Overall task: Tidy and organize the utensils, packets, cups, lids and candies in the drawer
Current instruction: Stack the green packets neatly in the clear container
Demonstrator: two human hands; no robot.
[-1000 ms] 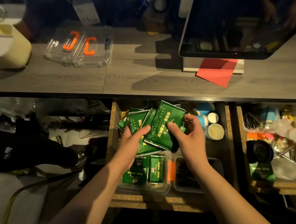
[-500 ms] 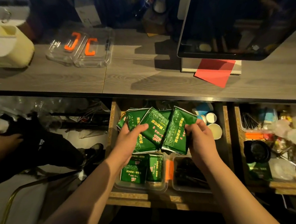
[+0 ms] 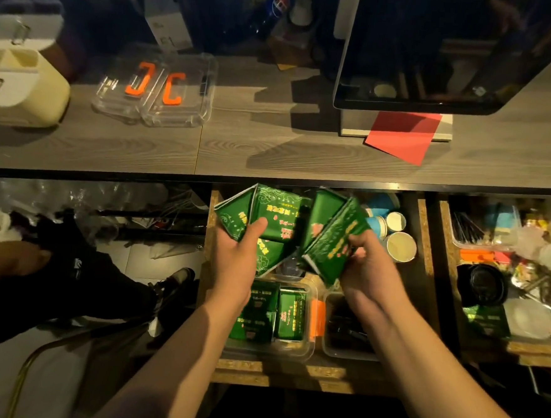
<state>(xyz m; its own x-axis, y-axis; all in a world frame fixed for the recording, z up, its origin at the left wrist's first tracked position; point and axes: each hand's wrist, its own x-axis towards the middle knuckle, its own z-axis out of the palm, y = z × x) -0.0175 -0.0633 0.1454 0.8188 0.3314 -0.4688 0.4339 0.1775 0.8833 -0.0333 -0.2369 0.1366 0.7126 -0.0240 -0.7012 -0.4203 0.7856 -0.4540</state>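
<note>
Since a moment ago the hands have drawn apart: left hand (image 3: 236,255) grips fanned green foil packets (image 3: 267,214), right hand (image 3: 366,267) grips tilted packets (image 3: 333,242) above the wooden drawer (image 3: 423,238).

The green packets (image 3: 277,215) carry yellow and red printed characters, too small and blurred to read. A bottle (image 3: 278,3) at the back of the counter shows a round red, white and blue Pepsi-style logo. The black garment (image 3: 78,265) at left bears a small white mark, unreadable. No other text is legible.
</note>
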